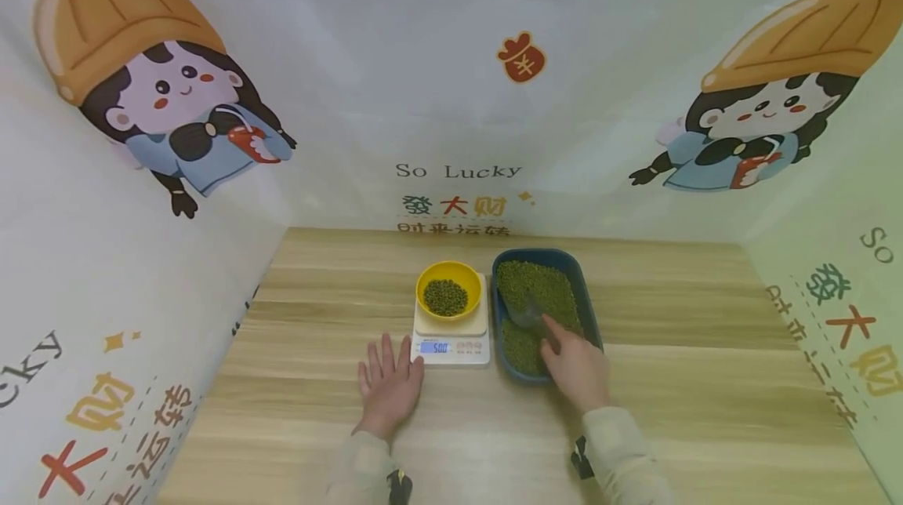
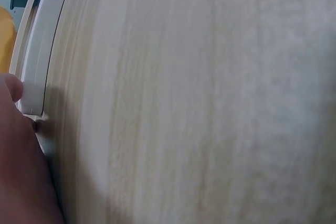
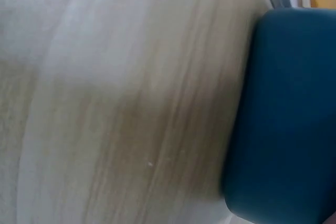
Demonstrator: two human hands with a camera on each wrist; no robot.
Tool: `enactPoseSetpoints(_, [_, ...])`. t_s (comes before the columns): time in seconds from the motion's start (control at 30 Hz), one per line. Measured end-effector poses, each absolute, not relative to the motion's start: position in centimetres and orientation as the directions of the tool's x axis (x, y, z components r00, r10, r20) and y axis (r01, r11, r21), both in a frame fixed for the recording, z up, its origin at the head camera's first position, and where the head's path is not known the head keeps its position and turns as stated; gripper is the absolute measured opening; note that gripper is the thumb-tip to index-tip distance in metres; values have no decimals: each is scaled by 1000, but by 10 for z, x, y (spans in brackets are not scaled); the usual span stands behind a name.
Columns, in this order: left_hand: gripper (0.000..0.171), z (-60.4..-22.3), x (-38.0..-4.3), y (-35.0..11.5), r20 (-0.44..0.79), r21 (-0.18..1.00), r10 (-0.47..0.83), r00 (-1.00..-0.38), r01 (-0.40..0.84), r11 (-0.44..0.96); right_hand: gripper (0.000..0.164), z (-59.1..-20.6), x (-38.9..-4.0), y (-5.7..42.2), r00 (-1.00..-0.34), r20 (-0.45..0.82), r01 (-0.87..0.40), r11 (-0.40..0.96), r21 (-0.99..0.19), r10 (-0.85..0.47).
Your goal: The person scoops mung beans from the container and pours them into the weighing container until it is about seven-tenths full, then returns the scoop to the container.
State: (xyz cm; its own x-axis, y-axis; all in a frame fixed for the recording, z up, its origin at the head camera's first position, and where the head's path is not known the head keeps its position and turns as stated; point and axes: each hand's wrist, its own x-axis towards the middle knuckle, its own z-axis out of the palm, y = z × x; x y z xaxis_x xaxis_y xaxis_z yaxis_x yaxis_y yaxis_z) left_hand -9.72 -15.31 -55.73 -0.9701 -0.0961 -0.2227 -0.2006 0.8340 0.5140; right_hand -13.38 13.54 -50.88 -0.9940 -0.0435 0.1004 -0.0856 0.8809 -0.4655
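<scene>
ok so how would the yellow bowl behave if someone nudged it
The yellow bowl would probably slide rather than roll, since it sits upright on the flat top of the scale. It looks thin-walled, so it is likely light for its size. The loose beans lie low inside, but might spill if it tipped.

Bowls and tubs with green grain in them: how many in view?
2: the yellow bowl on the white scale, and the blue tub just right of the scale. No others visible.

Greyish scoop [image 1: 525,317] among green beans [image 1: 543,285] in a blue tub [image 1: 587,305], beside white scale [image 1: 451,328] under yellow bowl [image 1: 451,270]
</scene>
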Motion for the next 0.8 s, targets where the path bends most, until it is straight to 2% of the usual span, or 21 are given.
enactPoseSetpoints(0.2, [60,-551,-100,-155,-205,511,-102,-973,-196,837,44,-510,-137,133,-991,133,-63,886,-460,-1])
enactPoseSetpoints(0.47, [59,-546,-100,-156,-206,516,-111,-972,-204,832,38,-514,-134,133,-974,226,-134,882,-452,-32])
enactPoseSetpoints(0.8, [59,-556,-96,-153,-206,508,-118,-971,-209,836,39,-522,-129,138,-966,254,-151,884,-442,-38])
